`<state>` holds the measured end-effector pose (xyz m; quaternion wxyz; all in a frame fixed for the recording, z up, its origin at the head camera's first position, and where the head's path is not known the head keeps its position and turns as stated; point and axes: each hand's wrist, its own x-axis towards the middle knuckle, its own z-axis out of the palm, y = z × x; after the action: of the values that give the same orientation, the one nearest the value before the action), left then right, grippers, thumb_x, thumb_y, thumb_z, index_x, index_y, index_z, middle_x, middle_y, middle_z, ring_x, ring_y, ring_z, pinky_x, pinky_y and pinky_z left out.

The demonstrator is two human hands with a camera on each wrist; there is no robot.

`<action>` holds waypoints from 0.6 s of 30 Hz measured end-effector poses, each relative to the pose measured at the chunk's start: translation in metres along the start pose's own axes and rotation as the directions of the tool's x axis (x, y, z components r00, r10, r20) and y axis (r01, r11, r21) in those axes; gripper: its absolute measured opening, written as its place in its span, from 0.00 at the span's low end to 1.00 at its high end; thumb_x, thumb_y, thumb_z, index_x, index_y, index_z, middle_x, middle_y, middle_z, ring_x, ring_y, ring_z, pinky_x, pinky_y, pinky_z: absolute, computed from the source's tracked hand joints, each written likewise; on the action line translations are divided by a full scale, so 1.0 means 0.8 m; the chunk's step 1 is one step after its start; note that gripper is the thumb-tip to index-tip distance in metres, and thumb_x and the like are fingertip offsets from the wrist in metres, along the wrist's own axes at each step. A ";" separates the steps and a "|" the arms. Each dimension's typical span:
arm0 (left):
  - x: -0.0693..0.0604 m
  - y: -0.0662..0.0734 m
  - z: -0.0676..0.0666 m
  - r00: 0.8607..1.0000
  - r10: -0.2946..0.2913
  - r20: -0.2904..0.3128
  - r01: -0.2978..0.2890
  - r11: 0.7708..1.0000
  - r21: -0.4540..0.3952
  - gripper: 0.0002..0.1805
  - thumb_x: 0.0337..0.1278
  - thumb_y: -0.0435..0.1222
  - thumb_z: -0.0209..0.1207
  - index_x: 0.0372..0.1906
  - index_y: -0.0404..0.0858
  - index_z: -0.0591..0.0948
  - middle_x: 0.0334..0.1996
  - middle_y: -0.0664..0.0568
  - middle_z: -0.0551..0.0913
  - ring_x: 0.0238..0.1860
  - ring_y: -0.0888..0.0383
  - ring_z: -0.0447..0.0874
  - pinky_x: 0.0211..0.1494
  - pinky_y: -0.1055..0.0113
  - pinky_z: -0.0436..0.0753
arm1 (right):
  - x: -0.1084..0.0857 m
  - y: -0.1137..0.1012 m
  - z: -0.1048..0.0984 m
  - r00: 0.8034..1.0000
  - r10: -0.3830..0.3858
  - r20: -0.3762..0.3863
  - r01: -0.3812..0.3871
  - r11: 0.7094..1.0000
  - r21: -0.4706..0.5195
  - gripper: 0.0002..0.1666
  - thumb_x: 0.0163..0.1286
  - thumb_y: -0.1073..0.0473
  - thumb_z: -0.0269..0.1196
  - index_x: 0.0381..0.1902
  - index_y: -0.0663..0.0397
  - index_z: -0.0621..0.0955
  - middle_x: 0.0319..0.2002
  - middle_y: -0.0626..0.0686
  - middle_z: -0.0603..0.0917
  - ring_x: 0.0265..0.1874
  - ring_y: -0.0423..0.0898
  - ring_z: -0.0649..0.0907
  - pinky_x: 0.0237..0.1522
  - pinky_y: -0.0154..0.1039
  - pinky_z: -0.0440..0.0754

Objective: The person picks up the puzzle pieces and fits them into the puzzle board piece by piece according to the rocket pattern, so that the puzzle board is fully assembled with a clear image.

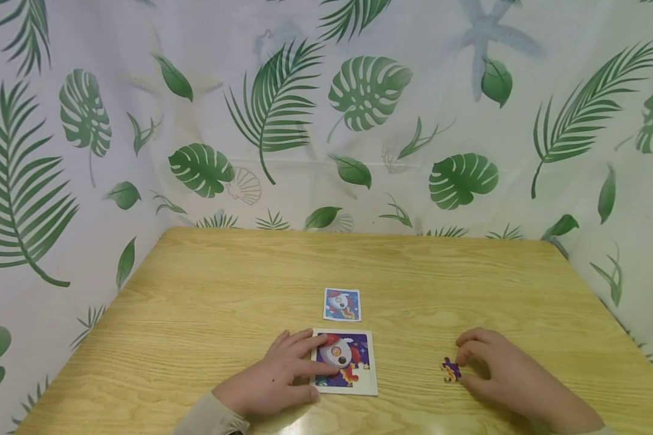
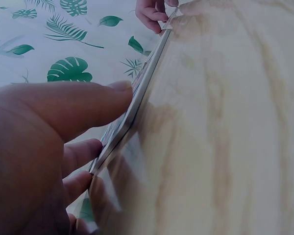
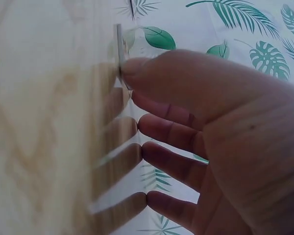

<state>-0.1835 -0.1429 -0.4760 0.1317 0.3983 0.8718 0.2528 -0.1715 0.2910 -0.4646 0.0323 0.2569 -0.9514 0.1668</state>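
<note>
A square jigsaw board (image 1: 373, 380) with a pale frame lies on the table. Its assembled pieces show a white and red rocket on purple, and a pale gap lies at its lower right. My left hand (image 1: 274, 377) rests on the board's left side, fingers spread over the picture and thumb by the near left corner. Off to the right, my right hand (image 1: 503, 374) pinches a purple and orange jigsaw piece (image 1: 450, 370) by its right edge between thumb and forefinger. In the right wrist view, this piece (image 3: 119, 41) appears edge-on beside the thumb.
A small picture card (image 1: 342, 304) with the same rocket lies just beyond the board. The wooden table (image 1: 239, 266) runs back to a white cloth wall (image 1: 299, 211) printed with green leaves, which also closes both sides.
</note>
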 end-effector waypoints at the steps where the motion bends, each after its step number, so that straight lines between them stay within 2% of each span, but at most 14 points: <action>1: 0.000 0.000 0.000 1.000 -0.001 0.001 0.001 1.000 0.000 0.24 0.72 0.52 0.55 0.70 0.64 0.74 0.81 0.60 0.49 0.80 0.45 0.42 0.75 0.34 0.39 | 0.000 0.000 0.000 1.000 0.001 -0.005 -0.001 1.000 -0.003 0.15 0.56 0.48 0.77 0.38 0.30 0.81 0.54 0.44 0.78 0.54 0.50 0.79 0.54 0.54 0.80; 6: 0.000 -0.001 0.000 1.000 -0.001 0.001 0.001 1.000 -0.010 0.24 0.72 0.53 0.55 0.70 0.64 0.75 0.81 0.60 0.50 0.80 0.45 0.42 0.75 0.33 0.40 | 0.000 -0.001 0.001 1.000 -0.008 -0.015 0.008 1.000 -0.009 0.17 0.56 0.46 0.77 0.39 0.30 0.81 0.55 0.45 0.79 0.55 0.51 0.79 0.54 0.56 0.79; 11: 0.000 -0.001 0.000 1.000 0.011 -0.006 -0.011 1.000 -0.003 0.24 0.72 0.52 0.55 0.70 0.63 0.74 0.81 0.60 0.50 0.80 0.45 0.42 0.75 0.33 0.40 | 0.005 -0.005 0.001 0.999 -0.038 -0.023 0.037 0.999 -0.039 0.14 0.58 0.51 0.76 0.36 0.30 0.81 0.52 0.42 0.80 0.51 0.47 0.80 0.52 0.51 0.81; 15: 0.000 0.000 -0.001 1.000 0.009 -0.001 -0.009 1.000 -0.004 0.24 0.72 0.52 0.55 0.70 0.63 0.74 0.81 0.60 0.49 0.80 0.45 0.42 0.75 0.33 0.40 | 0.008 -0.008 0.002 0.996 -0.076 -0.046 0.073 0.995 -0.068 0.12 0.57 0.53 0.76 0.34 0.31 0.83 0.47 0.39 0.80 0.46 0.44 0.81 0.49 0.48 0.82; 18: 0.001 0.000 -0.001 1.000 0.008 0.001 -0.008 1.000 -0.001 0.24 0.72 0.52 0.55 0.70 0.64 0.74 0.81 0.60 0.50 0.80 0.45 0.42 0.75 0.33 0.41 | 0.010 -0.010 0.003 0.995 -0.076 -0.061 0.071 0.994 -0.078 0.12 0.56 0.53 0.76 0.34 0.32 0.84 0.45 0.37 0.80 0.45 0.42 0.81 0.49 0.47 0.82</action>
<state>-0.1840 -0.1426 -0.4756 0.1312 0.4019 0.8700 0.2537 -0.1744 0.2798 -0.4634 0.0785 0.2849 -0.9454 0.1377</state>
